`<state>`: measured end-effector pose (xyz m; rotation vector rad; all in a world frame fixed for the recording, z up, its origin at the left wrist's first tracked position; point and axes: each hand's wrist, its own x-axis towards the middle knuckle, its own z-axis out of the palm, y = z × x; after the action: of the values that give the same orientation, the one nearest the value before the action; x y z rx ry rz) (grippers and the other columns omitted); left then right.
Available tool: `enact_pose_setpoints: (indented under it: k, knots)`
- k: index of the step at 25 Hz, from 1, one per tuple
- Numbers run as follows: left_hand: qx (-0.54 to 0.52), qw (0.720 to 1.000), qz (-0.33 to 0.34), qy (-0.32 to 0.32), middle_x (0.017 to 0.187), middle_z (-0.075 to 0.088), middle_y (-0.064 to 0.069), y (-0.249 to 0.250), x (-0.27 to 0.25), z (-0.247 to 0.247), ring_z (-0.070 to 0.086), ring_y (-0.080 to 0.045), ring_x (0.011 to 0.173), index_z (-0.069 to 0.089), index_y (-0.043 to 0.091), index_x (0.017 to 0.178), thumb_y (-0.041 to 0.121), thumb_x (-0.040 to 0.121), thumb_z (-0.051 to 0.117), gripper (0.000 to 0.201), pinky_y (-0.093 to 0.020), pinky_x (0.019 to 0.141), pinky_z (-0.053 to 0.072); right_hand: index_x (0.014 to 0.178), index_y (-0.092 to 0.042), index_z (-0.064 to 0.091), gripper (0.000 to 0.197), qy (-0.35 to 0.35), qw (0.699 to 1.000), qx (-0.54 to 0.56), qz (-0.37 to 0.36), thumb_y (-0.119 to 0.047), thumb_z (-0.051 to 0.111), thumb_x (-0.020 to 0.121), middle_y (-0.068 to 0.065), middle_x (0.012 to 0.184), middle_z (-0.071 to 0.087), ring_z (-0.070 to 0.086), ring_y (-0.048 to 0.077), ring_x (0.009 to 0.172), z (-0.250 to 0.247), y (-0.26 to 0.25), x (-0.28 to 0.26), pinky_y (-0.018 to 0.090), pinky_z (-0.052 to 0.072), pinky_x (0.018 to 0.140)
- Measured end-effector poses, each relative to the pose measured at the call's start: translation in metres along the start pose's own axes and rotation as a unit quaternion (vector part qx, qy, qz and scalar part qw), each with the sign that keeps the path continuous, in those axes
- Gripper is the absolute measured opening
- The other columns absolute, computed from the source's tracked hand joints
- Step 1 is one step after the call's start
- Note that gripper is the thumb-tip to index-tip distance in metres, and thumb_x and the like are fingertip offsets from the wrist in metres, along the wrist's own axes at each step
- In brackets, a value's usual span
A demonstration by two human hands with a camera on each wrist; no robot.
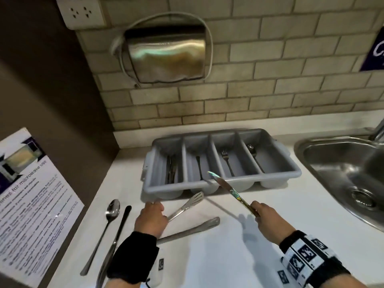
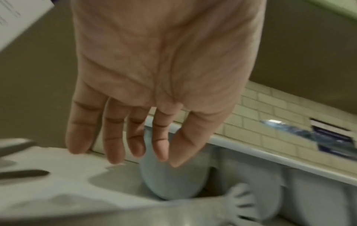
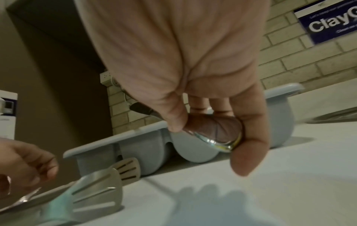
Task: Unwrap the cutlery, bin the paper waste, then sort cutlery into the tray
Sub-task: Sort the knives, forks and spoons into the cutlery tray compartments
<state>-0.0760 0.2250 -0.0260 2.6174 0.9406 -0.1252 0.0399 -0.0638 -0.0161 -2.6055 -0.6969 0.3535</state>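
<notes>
A grey four-compartment cutlery tray (image 1: 176, 187) (image 3: 115, 140) stands against the tiled wall; its compartments hold knives, a dark utensil, a fork and a spoon. My right hand (image 1: 257, 208) (image 3: 203, 134) pinches the handle end of a table knife (image 1: 228, 189), whose blade slants up-left with the tip over the tray's front rim. Steel tongs (image 1: 187, 204) (image 3: 100, 188) with slotted ends lie on the white counter before the tray. My left hand (image 1: 152, 208) (image 2: 115, 145) hovers over the tongs' upper arm, fingers straight, holding nothing.
A spoon (image 1: 113, 207) and a long dark-handled utensil (image 1: 122, 225) lie on the counter at the left. A steel sink (image 1: 342, 167) is sunk in at the right. A microwave notice (image 1: 31, 204) leans at the left; a paper dispenser (image 1: 166, 55) hangs on the wall.
</notes>
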Motion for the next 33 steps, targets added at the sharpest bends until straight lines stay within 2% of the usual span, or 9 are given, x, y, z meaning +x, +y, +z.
enact_pose_setpoints:
  k: [3, 7, 16, 20, 22, 26, 29, 31, 33]
  knots:
    - [0.057, 0.993, -0.090, 0.042, 0.131, 0.047, -0.011, -0.039, 0.006, -0.020, 0.050, -0.030, 0.118, 0.051, 0.012, 0.119, 0.018, 0.086, 0.046, 0.035, -0.035, 0.097, 0.046, 0.063, -0.032, 0.020, 0.049, 0.009, 0.999, 0.018, -0.029, 0.007, 0.041, 0.084, -0.011, 0.067, 0.034, 0.039, 0.013, 0.062, -0.001, -0.021, 0.005, 0.023, 0.030, 0.054]
    - [0.066, 0.982, -0.178, -0.001, 0.131, 0.054, -0.010, -0.077, -0.002, -0.021, 0.055, -0.023, 0.121, 0.050, 0.007, 0.125, 0.012, 0.090, 0.042, 0.036, -0.030, 0.098, 0.045, 0.063, -0.033, 0.022, 0.049, 0.004, 0.999, 0.042, -0.029, 0.008, 0.040, 0.084, -0.004, 0.070, 0.041, 0.040, 0.021, 0.069, 0.003, -0.040, 0.010, 0.022, 0.030, 0.054]
    - [0.078, 0.989, -0.113, -0.050, 0.134, 0.054, -0.010, -0.078, -0.011, -0.026, 0.052, -0.021, 0.126, 0.050, 0.004, 0.127, 0.012, 0.096, 0.036, 0.035, -0.024, 0.100, 0.042, 0.083, -0.017, 0.037, 0.024, -0.007, 0.997, 0.072, -0.030, 0.007, 0.040, 0.085, 0.006, 0.087, 0.049, 0.042, 0.024, 0.078, 0.006, -0.076, 0.013, 0.024, 0.031, 0.068]
    - [0.049, 0.992, -0.081, -0.082, 0.110, 0.064, -0.015, -0.077, -0.019, -0.048, 0.064, -0.029, 0.096, 0.052, -0.002, 0.122, 0.010, 0.095, 0.037, 0.033, -0.027, 0.077, 0.051, 0.075, -0.028, 0.034, 0.035, 0.000, 0.996, 0.092, -0.012, 0.005, 0.039, 0.088, -0.004, 0.072, 0.045, 0.041, 0.013, 0.061, 0.007, -0.091, 0.012, 0.013, 0.035, 0.048]
    - [-0.008, 0.998, -0.034, -0.058, 0.098, 0.066, -0.018, -0.072, -0.022, -0.070, 0.058, -0.030, 0.072, 0.052, -0.002, 0.115, 0.008, 0.094, 0.037, 0.027, -0.028, 0.061, 0.048, 0.070, -0.032, 0.032, 0.041, -0.004, 0.994, 0.113, 0.006, 0.004, 0.038, 0.089, -0.007, 0.066, 0.040, 0.037, 0.006, 0.053, 0.008, -0.098, 0.011, 0.009, 0.040, 0.038]
    - [-0.182, 0.978, 0.078, 0.068, 0.099, 0.064, -0.020, -0.034, -0.014, -0.116, 0.059, -0.036, 0.090, 0.055, 0.010, 0.101, 0.002, 0.091, 0.041, 0.019, -0.029, 0.068, 0.038, 0.081, -0.025, 0.039, 0.032, 0.011, 0.988, 0.154, 0.021, 0.006, 0.037, 0.089, -0.006, 0.067, 0.042, 0.041, 0.010, 0.057, 0.010, -0.116, 0.014, 0.004, 0.040, 0.040]
    - [-0.337, 0.940, 0.052, -0.012, 0.096, 0.058, -0.015, 0.011, 0.030, -0.125, 0.057, -0.030, 0.074, 0.051, 0.015, 0.111, -0.003, 0.090, 0.040, 0.030, -0.032, 0.065, 0.040, 0.078, -0.025, 0.038, 0.037, 0.040, 0.986, 0.160, 0.020, 0.010, 0.036, 0.088, -0.009, 0.066, 0.040, 0.043, 0.016, 0.066, 0.008, -0.130, 0.021, 0.003, 0.038, 0.049]
    - [-0.365, 0.929, 0.020, -0.059, 0.071, 0.065, -0.010, 0.033, 0.064, -0.119, 0.057, -0.016, 0.052, 0.046, 0.016, 0.088, -0.007, 0.091, 0.036, 0.025, -0.029, 0.056, 0.041, 0.085, -0.021, 0.041, 0.033, 0.041, 0.983, 0.174, 0.027, 0.010, 0.035, 0.088, -0.010, 0.069, 0.041, 0.045, 0.018, 0.073, 0.006, -0.139, 0.026, 0.007, 0.033, 0.049]
    - [-0.285, 0.953, 0.041, -0.092, 0.071, 0.075, -0.009, 0.043, 0.084, -0.112, 0.070, -0.009, 0.065, 0.052, 0.003, 0.100, -0.006, 0.093, 0.037, 0.019, -0.033, 0.069, 0.048, 0.102, -0.018, 0.048, 0.032, 0.036, 0.980, 0.194, 0.035, 0.009, 0.035, 0.090, -0.006, 0.078, 0.052, 0.045, 0.017, 0.083, 0.001, -0.148, 0.031, 0.013, 0.033, 0.054]
